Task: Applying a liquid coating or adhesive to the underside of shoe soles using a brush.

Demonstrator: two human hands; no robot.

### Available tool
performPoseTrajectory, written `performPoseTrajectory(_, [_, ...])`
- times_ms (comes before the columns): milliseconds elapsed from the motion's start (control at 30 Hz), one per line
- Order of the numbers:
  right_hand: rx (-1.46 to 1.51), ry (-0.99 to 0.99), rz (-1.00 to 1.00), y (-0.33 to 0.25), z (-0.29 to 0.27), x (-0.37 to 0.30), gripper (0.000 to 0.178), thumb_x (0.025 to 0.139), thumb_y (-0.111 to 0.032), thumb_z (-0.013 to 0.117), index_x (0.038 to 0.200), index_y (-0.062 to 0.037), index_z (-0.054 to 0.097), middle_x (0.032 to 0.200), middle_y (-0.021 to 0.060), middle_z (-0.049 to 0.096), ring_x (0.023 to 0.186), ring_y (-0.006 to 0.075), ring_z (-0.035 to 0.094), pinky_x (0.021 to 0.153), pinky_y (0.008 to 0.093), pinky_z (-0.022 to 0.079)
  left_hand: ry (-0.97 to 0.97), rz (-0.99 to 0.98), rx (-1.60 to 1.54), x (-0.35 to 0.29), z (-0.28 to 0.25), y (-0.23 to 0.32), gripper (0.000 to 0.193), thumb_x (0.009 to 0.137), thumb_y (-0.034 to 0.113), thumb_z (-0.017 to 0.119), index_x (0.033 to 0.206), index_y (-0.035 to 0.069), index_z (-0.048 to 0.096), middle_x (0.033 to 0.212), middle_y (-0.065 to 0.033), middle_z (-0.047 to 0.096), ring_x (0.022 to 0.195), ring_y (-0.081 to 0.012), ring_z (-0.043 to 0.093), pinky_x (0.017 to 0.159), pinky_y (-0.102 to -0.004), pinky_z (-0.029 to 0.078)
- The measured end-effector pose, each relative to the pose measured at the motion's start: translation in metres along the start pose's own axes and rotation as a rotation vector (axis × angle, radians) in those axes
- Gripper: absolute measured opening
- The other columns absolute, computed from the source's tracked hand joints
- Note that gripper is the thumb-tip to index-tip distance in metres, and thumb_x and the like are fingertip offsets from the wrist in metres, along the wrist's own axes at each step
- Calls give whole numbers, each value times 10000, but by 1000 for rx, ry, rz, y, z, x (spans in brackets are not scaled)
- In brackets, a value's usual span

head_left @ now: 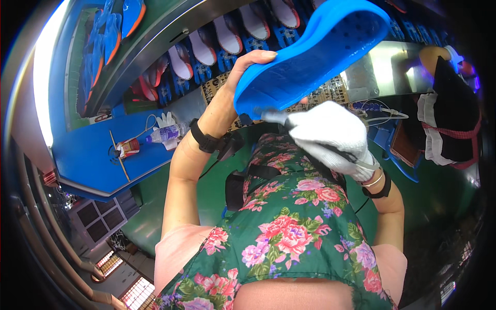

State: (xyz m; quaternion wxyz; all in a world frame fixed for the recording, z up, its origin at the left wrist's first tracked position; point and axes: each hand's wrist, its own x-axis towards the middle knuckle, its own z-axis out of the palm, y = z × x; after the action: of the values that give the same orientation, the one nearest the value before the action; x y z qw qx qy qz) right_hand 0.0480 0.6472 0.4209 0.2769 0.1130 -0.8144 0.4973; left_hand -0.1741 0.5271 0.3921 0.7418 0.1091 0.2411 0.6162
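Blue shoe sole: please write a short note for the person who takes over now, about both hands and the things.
Left hand: bare, holds the blue shoe sole up by its lower edge, fingers wrapped behind it.
Right hand: in a white glove, shut on a thin grey tool whose tip meets the sole's lower edge.
Conveyor behind carries more soles in a row.
Done: sole lifted, tool at the edge. Left: I cannot tell how much of the edge is worked.
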Motion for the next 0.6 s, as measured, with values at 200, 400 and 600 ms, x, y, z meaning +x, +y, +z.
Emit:
performPoseTrajectory(200, [153,-43,40,0,7,-2,248,787,-41,805,1029,-78,765,1020,102,752,857,257,703,756,357,555,105,21,54,-6,-7,-5,919,856,570,575,1502,-52,377,1359,-342,522,1101,-501,623,939,-528,541])
performPoseTrajectory(400, [80,46,113,-9,30,7,254,770,3,812,1011,-64,765,977,105,757,835,246,709,759,340,557,-189,180,-134,4,-22,-4,866,899,561,527,1480,-69,402,1362,-354,532,1134,-529,617,975,-584,521])
performPoseTrajectory(600, [343,176,344,-2,29,-1,199,818,-1,776,1014,-29,759,1025,116,758,941,203,725,855,340,571,-55,170,-37,7,-17,-3,1021,858,688,550,1567,6,281,1502,-264,409,1036,-430,589,837,-532,533])
